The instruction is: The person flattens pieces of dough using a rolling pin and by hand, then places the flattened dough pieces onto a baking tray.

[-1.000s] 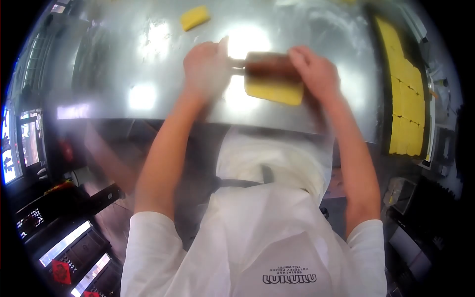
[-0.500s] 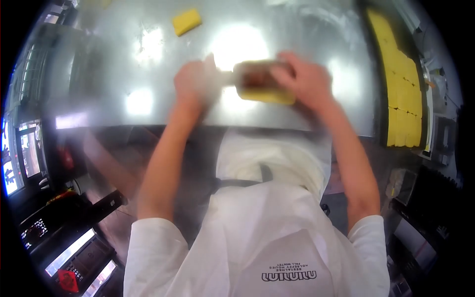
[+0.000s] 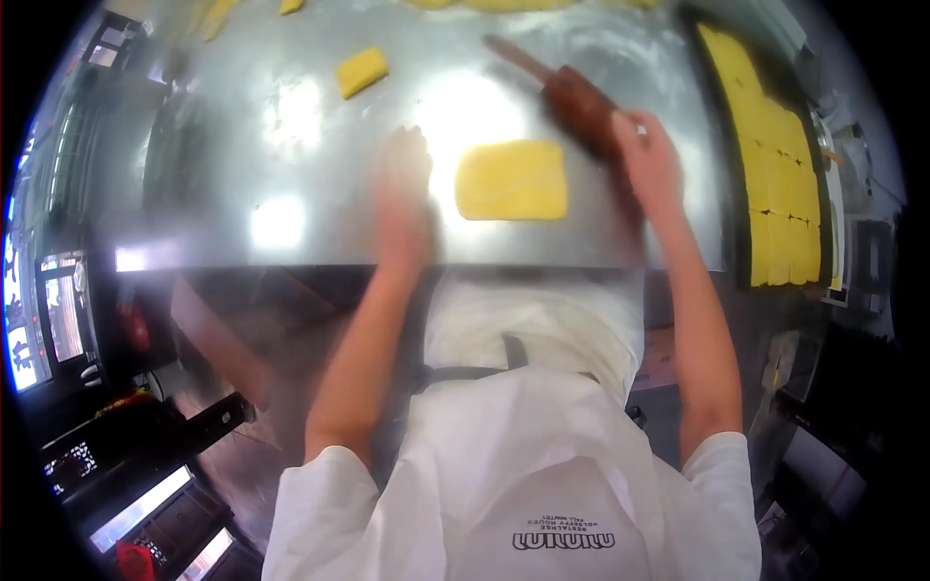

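A flattened yellow dough sheet [image 3: 511, 181] lies on the metal table between my hands. My right hand [image 3: 647, 155] is closed round one handle end of a brown rolling pin [image 3: 581, 105], which slants up and to the left, beyond the sheet's upper right corner. Motion smears my left hand [image 3: 403, 179], which is just left of the sheet and apart from the pin; its fingers are too blurred to read. A smaller yellow dough piece [image 3: 361, 73] rests farther up, to the left.
On the right stands a dark tray [image 3: 744, 218] with several yellow dough pieces in rows. More yellow dough [image 3: 494, 4] shows along the top edge of the view. The front edge of the metal table [image 3: 320, 232] runs before my apron.
The rolling pin has come off the dough sheet and swung to a slant at the upper right. My left hand has let go of it and moved down, so the whole sheet now shows.
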`<state>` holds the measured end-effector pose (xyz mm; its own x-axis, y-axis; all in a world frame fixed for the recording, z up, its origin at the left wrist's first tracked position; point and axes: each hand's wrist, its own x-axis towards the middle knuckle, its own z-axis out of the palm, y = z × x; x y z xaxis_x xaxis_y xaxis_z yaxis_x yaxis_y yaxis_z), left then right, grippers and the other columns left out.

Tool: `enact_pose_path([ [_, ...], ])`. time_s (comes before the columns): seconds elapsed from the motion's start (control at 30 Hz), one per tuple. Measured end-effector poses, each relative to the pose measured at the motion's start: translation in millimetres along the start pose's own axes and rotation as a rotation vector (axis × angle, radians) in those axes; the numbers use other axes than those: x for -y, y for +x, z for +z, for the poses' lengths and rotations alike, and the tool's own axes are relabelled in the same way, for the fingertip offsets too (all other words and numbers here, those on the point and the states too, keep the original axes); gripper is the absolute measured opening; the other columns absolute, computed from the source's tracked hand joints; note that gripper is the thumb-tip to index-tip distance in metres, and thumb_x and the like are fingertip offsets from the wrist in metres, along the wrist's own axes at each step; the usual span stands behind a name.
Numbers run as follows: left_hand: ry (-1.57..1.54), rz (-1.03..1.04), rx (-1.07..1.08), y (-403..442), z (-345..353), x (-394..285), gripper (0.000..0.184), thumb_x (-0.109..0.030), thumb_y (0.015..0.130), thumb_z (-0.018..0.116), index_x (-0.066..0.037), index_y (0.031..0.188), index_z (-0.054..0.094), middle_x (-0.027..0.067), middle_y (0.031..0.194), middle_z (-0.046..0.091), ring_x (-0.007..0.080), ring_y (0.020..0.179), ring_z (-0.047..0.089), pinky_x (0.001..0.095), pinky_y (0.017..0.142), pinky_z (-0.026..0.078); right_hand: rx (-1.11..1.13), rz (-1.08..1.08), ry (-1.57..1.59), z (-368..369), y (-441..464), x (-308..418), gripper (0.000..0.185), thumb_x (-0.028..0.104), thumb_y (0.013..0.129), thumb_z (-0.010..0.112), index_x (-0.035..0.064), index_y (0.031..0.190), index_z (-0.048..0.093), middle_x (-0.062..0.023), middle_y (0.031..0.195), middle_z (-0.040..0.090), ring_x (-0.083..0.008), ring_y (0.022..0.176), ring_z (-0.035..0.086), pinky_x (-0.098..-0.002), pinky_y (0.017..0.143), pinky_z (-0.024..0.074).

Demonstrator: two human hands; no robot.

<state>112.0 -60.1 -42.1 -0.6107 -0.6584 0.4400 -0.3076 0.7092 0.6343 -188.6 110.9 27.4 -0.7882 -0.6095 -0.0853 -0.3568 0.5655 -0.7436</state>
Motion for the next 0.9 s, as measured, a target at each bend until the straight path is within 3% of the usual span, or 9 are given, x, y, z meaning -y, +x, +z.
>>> enact_pose_path([
  [0.1, -0.613, -0.233, -0.079, -3.8, 34.8, -40.8, 0.06, -0.021, 0.113, 0.042, 0.008, 0.162, 0.022, 0.022, 0.166, 0.031, 0.0322, 0.156, 0.031, 0.0421, 0.132, 0.023, -0.118, -0.059, -0.071, 4.1, 0.3, -14.0, 0.067, 0.065, 0.096, 0.063, 0.0109, 0.134, 0.066, -0.0094, 0.096, 0.073, -0.0238, 0.093, 0.071, -0.0337, 0.086, 0.0527],
  [0.2, -0.661, -0.311, -0.111, -5.1, 42.2, -47.7, 0.061, -0.023, 0.113, 0.041, 0.007, 0.162, 0.023, 0.0225, 0.167, 0.031, 0.032, 0.157, 0.029, 0.0435, 0.131, 0.023, -0.01, 0.011, -0.037, -4.1, -0.2, -7.1, 0.068, 0.059, 0.096, 0.068, 0.0067, 0.139, 0.061, -0.0114, 0.104, 0.072, -0.0252, 0.096, 0.07, -0.0337, 0.088, 0.0528],
  [0.3, -0.813, -0.376, -0.141, -4.8, 33.0, -51.4, 0.062, -0.025, 0.112, 0.042, 0.008, 0.161, 0.023, 0.023, 0.167, 0.03, 0.033, 0.157, 0.029, 0.045, 0.131, 0.023, -0.056, -0.161, -0.203, -17.6, -14.3, -5.6, 0.06, 0.041, 0.098, 0.072, 0.0035, 0.142, 0.057, -0.0134, 0.115, 0.071, -0.0254, 0.1, 0.07, -0.0351, 0.093, 0.0535],
  [0.37, -1.137, -0.43, -0.252, -3.8, 26.7, -59.7, 0.062, -0.024, 0.112, 0.044, 0.008, 0.161, 0.025, 0.0234, 0.167, 0.031, 0.0334, 0.156, 0.03, 0.0454, 0.131, 0.024, -0.115, -0.175, 0.062, -17.4, -38.1, 2.5, 0.053, 0.028, 0.099, 0.071, 0.0013, 0.142, 0.056, -0.0138, 0.121, 0.069, -0.0249, 0.105, 0.069, -0.0361, 0.094, 0.054],
  [0.47, -1.143, -0.427, -0.242, -7.0, 36.8, -55.5, 0.063, -0.024, 0.111, 0.047, 0.008, 0.161, 0.025, 0.0221, 0.166, 0.033, 0.0333, 0.156, 0.032, 0.046, 0.131, 0.024, -0.067, -0.135, 0.437, 9.0, -66.6, 6.1, 0.045, 0.016, 0.1, 0.067, 0.0014, 0.141, 0.056, -0.0131, 0.124, 0.068, -0.0227, 0.11, 0.067, -0.0361, 0.096, 0.054],
  [0.6, -0.427, -0.279, -0.079, 3.5, 26.8, -47.9, 0.055, -0.025, 0.108, 0.053, 0.005, 0.153, 0.043, 0.0232, 0.152, 0.051, 0.0323, 0.144, 0.048, 0.0419, 0.122, 0.036, -0.025, -0.165, 0.411, 38.3, -80.5, 25.6, 0.038, 0.009, 0.098, 0.065, 0.0037, 0.135, 0.061, -0.0141, 0.122, 0.069, -0.0263, 0.113, 0.066, -0.0374, 0.099, 0.0523],
  [0.67, -0.253, -0.383, -0.015, 20.4, 9.1, -58.6, 0.046, -0.025, 0.105, 0.059, 0.003, 0.141, 0.059, 0.0243, 0.136, 0.064, 0.0334, 0.13, 0.061, 0.0404, 0.113, 0.045, -0.043, -0.456, 0.191, 42.1, -74.1, 24.9, 0.035, 0.006, 0.095, 0.066, 0.0046, 0.13, 0.064, -0.0161, 0.122, 0.068, -0.0319, 0.113, 0.065, -0.0402, 0.099, 0.0516],
  [0.77, 0.212, -0.183, 0.274, 51.9, 0.7, -56.4, 0.028, -0.021, 0.095, 0.069, 0.002, 0.111, 0.073, 0.0234, 0.11, 0.07, 0.0351, 0.107, 0.067, 0.0418, 0.094, 0.052, -0.078, -0.689, 0.051, 52.2, -65.0, 26.9, 0.032, 0.004, 0.089, 0.069, 0.0025, 0.12, 0.067, -0.0176, 0.122, 0.068, -0.0398, 0.112, 0.062, -0.0466, 0.099, 0.0497],
  [0.9, 0.222, -0.204, 0.128, 58.6, 22.3, -49.2, 0.018, -0.015, 0.088, 0.075, 0.002, 0.093, 0.07, 0.0216, 0.091, 0.069, 0.0362, 0.087, 0.067, 0.0433, 0.079, 0.053, -0.052, -0.797, -0.151, 60.8, -68.3, 34.5, 0.038, 0.01, 0.089, 0.073, -0.0009, 0.125, 0.064, -0.0164, 0.129, 0.065, -0.0377, 0.12, 0.06, -0.0481, 0.105, 0.046],
])
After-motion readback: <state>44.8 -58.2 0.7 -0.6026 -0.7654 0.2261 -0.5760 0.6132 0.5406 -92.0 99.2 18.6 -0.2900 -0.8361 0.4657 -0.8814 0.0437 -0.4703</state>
